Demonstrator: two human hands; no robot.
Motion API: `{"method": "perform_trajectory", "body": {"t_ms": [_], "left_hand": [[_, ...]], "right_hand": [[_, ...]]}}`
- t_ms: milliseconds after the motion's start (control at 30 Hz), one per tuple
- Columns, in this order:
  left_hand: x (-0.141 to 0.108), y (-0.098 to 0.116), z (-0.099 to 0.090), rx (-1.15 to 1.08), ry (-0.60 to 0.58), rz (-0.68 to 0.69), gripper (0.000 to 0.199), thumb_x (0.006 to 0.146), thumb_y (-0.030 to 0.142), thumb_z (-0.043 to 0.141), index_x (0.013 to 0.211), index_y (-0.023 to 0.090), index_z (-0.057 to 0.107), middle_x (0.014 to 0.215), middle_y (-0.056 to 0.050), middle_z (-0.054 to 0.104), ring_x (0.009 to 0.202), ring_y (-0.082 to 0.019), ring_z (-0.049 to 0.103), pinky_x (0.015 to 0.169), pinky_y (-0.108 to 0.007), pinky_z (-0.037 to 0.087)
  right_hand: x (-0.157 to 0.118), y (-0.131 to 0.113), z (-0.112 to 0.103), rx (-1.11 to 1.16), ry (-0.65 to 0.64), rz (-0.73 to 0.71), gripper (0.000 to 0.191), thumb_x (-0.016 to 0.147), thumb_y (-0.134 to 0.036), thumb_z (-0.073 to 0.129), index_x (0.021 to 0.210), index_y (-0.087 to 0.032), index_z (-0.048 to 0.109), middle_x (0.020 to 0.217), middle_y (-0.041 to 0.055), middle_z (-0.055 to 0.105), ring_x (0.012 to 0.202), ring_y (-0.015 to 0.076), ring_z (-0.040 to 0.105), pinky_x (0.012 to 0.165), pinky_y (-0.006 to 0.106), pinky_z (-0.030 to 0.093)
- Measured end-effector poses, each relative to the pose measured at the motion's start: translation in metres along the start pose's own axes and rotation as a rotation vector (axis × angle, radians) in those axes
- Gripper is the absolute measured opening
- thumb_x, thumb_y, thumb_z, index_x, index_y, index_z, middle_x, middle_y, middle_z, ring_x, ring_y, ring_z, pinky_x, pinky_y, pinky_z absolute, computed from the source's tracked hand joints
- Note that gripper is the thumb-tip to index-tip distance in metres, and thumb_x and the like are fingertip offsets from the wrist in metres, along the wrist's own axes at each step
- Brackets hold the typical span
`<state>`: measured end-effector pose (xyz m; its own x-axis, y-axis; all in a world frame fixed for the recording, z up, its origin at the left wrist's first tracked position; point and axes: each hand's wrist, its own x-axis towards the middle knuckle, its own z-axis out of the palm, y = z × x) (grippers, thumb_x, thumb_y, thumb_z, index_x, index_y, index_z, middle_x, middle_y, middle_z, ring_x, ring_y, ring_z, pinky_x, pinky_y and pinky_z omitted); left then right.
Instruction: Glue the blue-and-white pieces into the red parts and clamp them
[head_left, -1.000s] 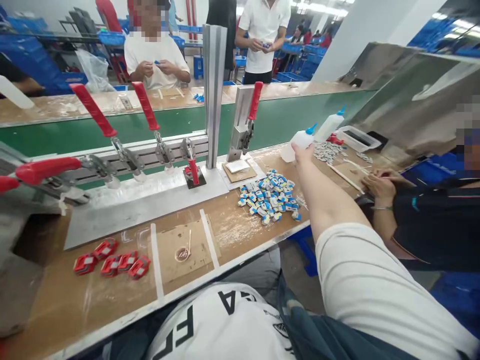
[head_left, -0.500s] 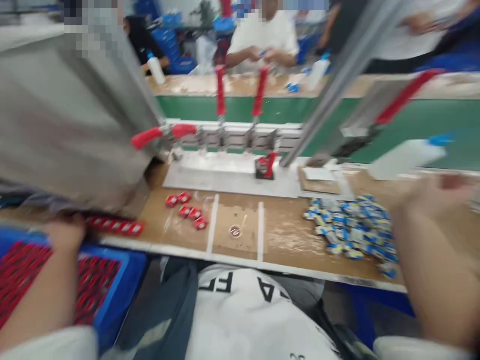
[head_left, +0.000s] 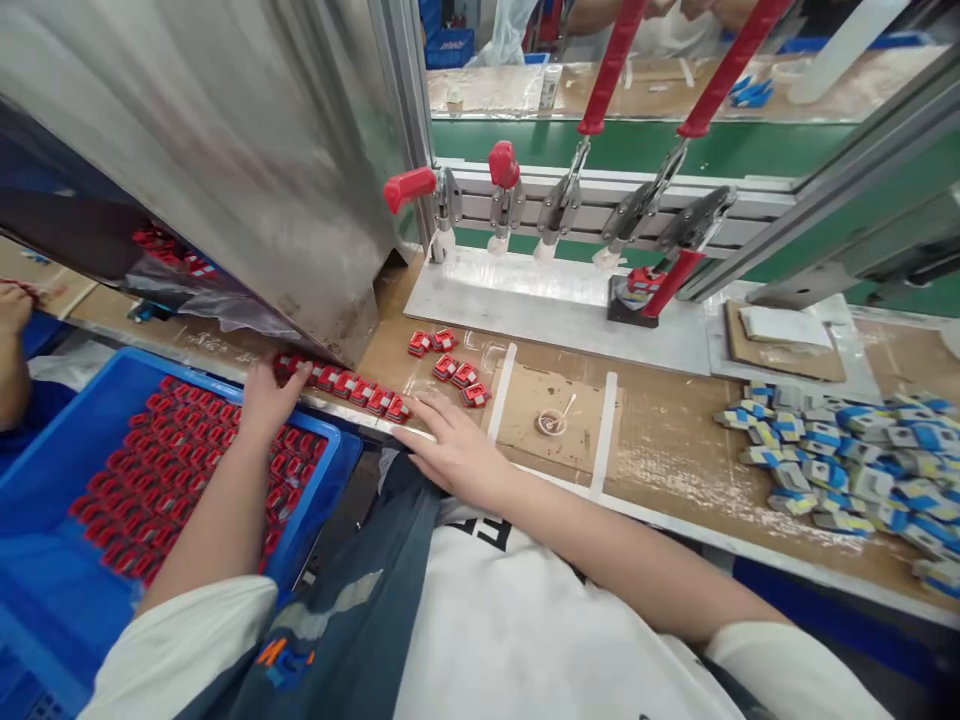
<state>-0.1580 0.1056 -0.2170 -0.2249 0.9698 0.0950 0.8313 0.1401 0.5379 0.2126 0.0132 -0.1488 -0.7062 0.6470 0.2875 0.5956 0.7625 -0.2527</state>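
A row of small red plastic parts [head_left: 346, 384] lies along the front edge of the workbench, below the metal housing. My left hand [head_left: 268, 398] is closed around the left end of this row, thumb and fingers on either side of the parts. At the row's right end, the fingertips of my right hand [head_left: 457, 452] touch the last part; its fingers are stretched out and slightly spread. Behind my right hand lie several loose red parts [head_left: 454, 370]. Below my left forearm, a blue crate [head_left: 112, 385] holds many similar red parts in lines.
Toggle clamps with red handles [head_left: 613, 65] stand behind a metal plate [head_left: 525, 308]. A small dish [head_left: 550, 422] with a thin stick sits between two white strips. Blue-and-white parts [head_left: 847, 460] are heaped at right. Another person's hand [head_left: 11, 305] shows at far left.
My view has turned left. My right hand has come from the far right, near a white bottle, to the right end of the red row. My left hand stays at the row's left end.
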Motion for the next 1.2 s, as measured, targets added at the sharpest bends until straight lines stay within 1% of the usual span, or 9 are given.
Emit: {"method": "perform_trajectory", "body": {"t_ms": [100, 200, 367, 500, 667, 767, 867, 1033, 1200], "left_hand": [[-0.006, 0.003, 0.0, 0.017, 0.041, -0.018, 0.071, 0.09, 0.063, 0.065, 0.138, 0.012, 0.058, 0.135, -0.023, 0.065, 0.133, -0.041, 0.058, 0.117, -0.055, 0.045], [-0.013, 0.004, 0.001, 0.006, 0.027, 0.007, 0.074, 0.088, 0.064, 0.069, 0.141, 0.014, 0.058, 0.137, -0.022, 0.064, 0.134, -0.039, 0.058, 0.119, -0.052, 0.045], [-0.036, 0.014, 0.008, 0.044, -0.02, 0.163, 0.075, 0.087, 0.067, 0.071, 0.143, 0.018, 0.06, 0.142, -0.02, 0.061, 0.142, -0.039, 0.053, 0.125, -0.053, 0.039], [-0.057, 0.037, 0.017, 0.09, -0.03, 0.25, 0.082, 0.084, 0.069, 0.076, 0.147, 0.02, 0.059, 0.149, -0.023, 0.053, 0.144, -0.044, 0.05, 0.123, -0.057, 0.04], [-0.079, 0.073, 0.028, 0.072, 0.006, 0.376, 0.079, 0.089, 0.066, 0.076, 0.148, 0.018, 0.057, 0.16, -0.027, 0.041, 0.15, -0.047, 0.045, 0.121, -0.06, 0.043], [-0.09, 0.087, 0.034, 0.092, 0.004, 0.457, 0.072, 0.095, 0.064, 0.069, 0.147, 0.015, 0.058, 0.161, -0.029, 0.039, 0.151, -0.048, 0.045, 0.12, -0.061, 0.044], [-0.098, 0.096, 0.04, 0.124, -0.023, 0.537, 0.067, 0.1, 0.061, 0.064, 0.148, 0.015, 0.058, 0.161, -0.028, 0.042, 0.147, -0.046, 0.049, 0.119, -0.061, 0.045], [-0.099, 0.11, 0.057, 0.09, 0.004, 0.599, 0.061, 0.101, 0.057, 0.063, 0.149, 0.02, 0.057, 0.161, -0.023, 0.047, 0.148, -0.043, 0.049, 0.123, -0.059, 0.042], [-0.077, 0.13, 0.076, 0.028, 0.042, 0.596, 0.069, 0.098, 0.058, 0.067, 0.153, 0.018, 0.054, 0.161, -0.023, 0.048, 0.156, -0.041, 0.041, 0.128, -0.057, 0.036]], "right_hand": [[0.04, -0.003, 0.036, -0.038, -0.104, -0.021, 0.05, 0.107, -0.028, 0.057, 0.156, -0.024, 0.059, 0.176, 0.0183, 0.037, 0.161, 0.0399, 0.039, 0.13, 0.064, 0.036], [0.051, -0.002, 0.05, -0.057, -0.148, 0.009, 0.052, 0.107, -0.028, 0.056, 0.159, -0.025, 0.056, 0.177, 0.0159, 0.036, 0.16, 0.0396, 0.041, 0.129, 0.062, 0.038], [0.028, 0.004, 0.042, -0.135, -0.136, 0.069, 0.058, 0.105, -0.019, 0.054, 0.162, -0.031, 0.053, 0.176, 0.0129, 0.039, 0.152, 0.0367, 0.051, 0.123, 0.056, 0.048], [0.0, 0.005, 0.029, -0.2, -0.103, 0.11, 0.055, 0.106, -0.018, 0.052, 0.161, -0.026, 0.056, 0.175, 0.0138, 0.041, 0.155, 0.0374, 0.047, 0.13, 0.059, 0.038], [-0.02, 0.006, 0.027, -0.193, -0.044, 0.188, 0.056, 0.104, -0.016, 0.054, 0.16, -0.018, 0.056, 0.176, 0.018, 0.037, 0.166, 0.0391, 0.029, 0.134, 0.068, 0.025], [-0.019, 0.008, 0.029, -0.2, -0.049, 0.255, 0.056, 0.104, -0.016, 0.054, 0.159, -0.021, 0.058, 0.177, 0.0138, 0.035, 0.168, 0.0426, 0.022, 0.133, 0.077, 0.013], [-0.014, 0.009, 0.027, -0.178, -0.083, 0.324, 0.06, 0.102, -0.014, 0.054, 0.161, -0.026, 0.055, 0.18, 0.0109, 0.031, 0.169, 0.0446, 0.017, 0.129, 0.083, 0.011], [-0.004, 0.017, 0.021, -0.138, -0.112, 0.382, 0.066, 0.101, -0.011, 0.055, 0.164, -0.028, 0.051, 0.18, 0.014, 0.03, 0.169, 0.0418, 0.019, 0.131, 0.077, 0.016], [0.011, 0.027, 0.024, -0.128, -0.109, 0.437, 0.067, 0.102, -0.01, 0.051, 0.168, -0.021, 0.044, 0.18, 0.0221, 0.023, 0.17, 0.0406, 0.014, 0.132, 0.076, 0.015]]}}
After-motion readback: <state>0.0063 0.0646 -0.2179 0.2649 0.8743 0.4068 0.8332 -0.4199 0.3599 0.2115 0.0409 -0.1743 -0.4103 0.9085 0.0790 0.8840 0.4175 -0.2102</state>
